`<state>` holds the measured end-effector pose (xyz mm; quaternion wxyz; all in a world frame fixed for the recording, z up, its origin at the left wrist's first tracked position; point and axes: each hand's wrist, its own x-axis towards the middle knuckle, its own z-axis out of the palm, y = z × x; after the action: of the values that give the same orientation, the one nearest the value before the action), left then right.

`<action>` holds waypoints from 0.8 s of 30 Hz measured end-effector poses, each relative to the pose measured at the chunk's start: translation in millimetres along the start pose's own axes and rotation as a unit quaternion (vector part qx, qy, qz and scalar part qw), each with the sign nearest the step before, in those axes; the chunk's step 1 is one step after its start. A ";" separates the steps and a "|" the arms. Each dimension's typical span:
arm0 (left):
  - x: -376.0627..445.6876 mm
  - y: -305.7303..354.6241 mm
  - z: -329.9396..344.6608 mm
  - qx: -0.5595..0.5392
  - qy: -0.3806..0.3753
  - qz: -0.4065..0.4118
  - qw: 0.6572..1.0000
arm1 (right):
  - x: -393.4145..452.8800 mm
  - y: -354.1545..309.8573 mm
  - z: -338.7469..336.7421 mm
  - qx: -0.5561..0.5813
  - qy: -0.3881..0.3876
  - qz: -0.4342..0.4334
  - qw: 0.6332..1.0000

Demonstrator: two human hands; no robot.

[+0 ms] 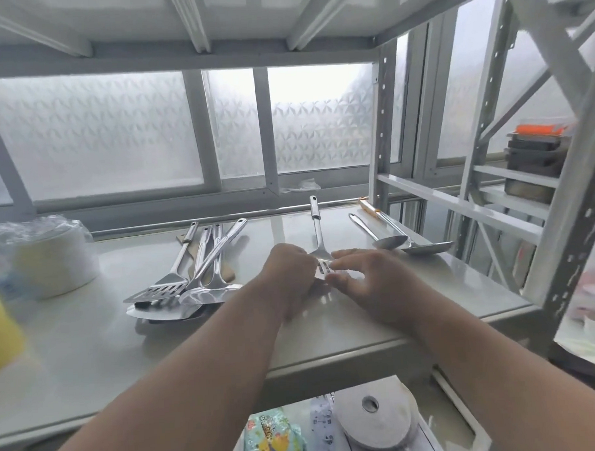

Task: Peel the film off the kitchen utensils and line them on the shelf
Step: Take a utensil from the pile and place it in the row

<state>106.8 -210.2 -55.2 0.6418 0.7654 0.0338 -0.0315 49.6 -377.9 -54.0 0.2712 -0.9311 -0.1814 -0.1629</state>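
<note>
We see both hands meeting over the head of a slotted spatula (319, 245) that lies near the middle of the white shelf (89, 336), its handle pointing to the far edge. The left hand (289, 271) has its fingers curled down onto the left side of the spatula's head, seemingly gripping it, though the fingertips are hidden from us. The right hand (363, 277) pinches at the head's right edge with thumb and forefinger, the other fingers loosely spread; we cannot tell whether film lies between them. To the left, a heap of utensils (186, 281) lies crossed over one another. To the right, two ladles (409, 242) rest side by side, bowls toward the near side. At the far left stands a plastic-wrapped stack of bowls (57, 256).
</note>
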 end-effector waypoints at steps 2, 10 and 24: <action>-4.8 -0.1 -2.5 0.079 0.003 0.059 0.995 | -2.0 -0.6 -0.3 0.016 0.004 0.007 1.000; -12.6 -2.6 -12.8 0.365 -0.007 0.118 0.923 | -3.1 1.1 2.9 -0.022 0.041 0.096 0.994; -3.4 -12.6 -6.6 0.429 -0.083 0.143 0.888 | -2.9 2.5 3.8 -0.029 0.053 0.127 0.990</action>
<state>102.3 -201.5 -66.1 0.2490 0.9573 -0.1463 -0.0138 48.9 -378.4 -59.3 0.2714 -0.9443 -0.0424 -0.1815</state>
